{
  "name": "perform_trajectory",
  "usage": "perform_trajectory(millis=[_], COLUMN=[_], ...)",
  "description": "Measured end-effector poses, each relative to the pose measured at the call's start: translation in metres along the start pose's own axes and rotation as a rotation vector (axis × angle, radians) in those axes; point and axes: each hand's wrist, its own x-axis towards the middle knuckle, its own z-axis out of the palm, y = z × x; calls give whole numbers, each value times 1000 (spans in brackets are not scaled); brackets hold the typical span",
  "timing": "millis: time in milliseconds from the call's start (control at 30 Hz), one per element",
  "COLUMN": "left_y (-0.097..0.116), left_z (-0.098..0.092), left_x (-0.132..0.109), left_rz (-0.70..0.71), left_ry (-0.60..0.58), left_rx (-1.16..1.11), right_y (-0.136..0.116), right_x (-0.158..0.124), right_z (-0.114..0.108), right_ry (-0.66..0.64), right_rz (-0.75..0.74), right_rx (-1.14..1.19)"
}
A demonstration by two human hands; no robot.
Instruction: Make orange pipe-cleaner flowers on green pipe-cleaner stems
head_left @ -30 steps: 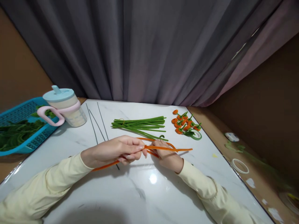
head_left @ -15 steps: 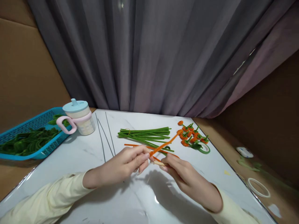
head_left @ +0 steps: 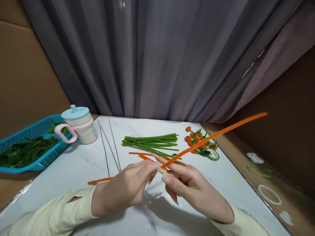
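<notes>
My left hand (head_left: 128,188) and my right hand (head_left: 192,188) meet above the white marble table (head_left: 73,160). Both pinch one end of a long orange pipe cleaner (head_left: 216,134) against a thin wooden stick (head_left: 162,171). The pipe cleaner rises up and to the right, off the table. Other orange pipe cleaners (head_left: 145,156) lie flat on the table just beyond my hands, one reaching out to the left under my left hand.
A bundle of green pipe cleaners (head_left: 151,141) lies mid-table, with small orange and green flowers (head_left: 197,137) and a green tape roll (head_left: 212,154) to its right. Thin dark wires (head_left: 109,146), a lidded cup (head_left: 78,124) and a blue basket (head_left: 27,144) of greenery stand left. A white ring (head_left: 269,194) lies far right.
Both hands lifted off the table and drew closer to me. The orange pipe cleaner swung up from lying flat to pointing up and right. A wooden stick now shows between my fingers.
</notes>
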Motion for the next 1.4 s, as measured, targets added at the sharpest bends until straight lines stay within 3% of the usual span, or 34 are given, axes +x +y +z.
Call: perform_trajectory(millis=[100, 300, 600, 900, 1067, 1233, 1400], left_y=[2, 3, 6, 3, 2, 2, 2], left_z=[-1, -1, -2, 4, 4, 3, 4], left_x=[1, 5, 8, 5, 5, 4, 5], left_rz=[38, 92, 92, 172, 114, 20, 25], left_ry=[-7, 21, 45, 93, 75, 80, 111], left_rx=[46, 62, 76, 145, 122, 22, -15], right_y=[-1, 4, 19, 23, 24, 23, 20], right_x=[1, 0, 4, 7, 9, 8, 7], right_z=[4, 5, 3, 1, -5, -6, -6], right_ry=[-26, 21, -14, 2, -68, -55, -44], right_rz=[22, -110, -166, -283, -263, -185, -202], right_rx=[5, -33, 109, 38, 73, 119, 64])
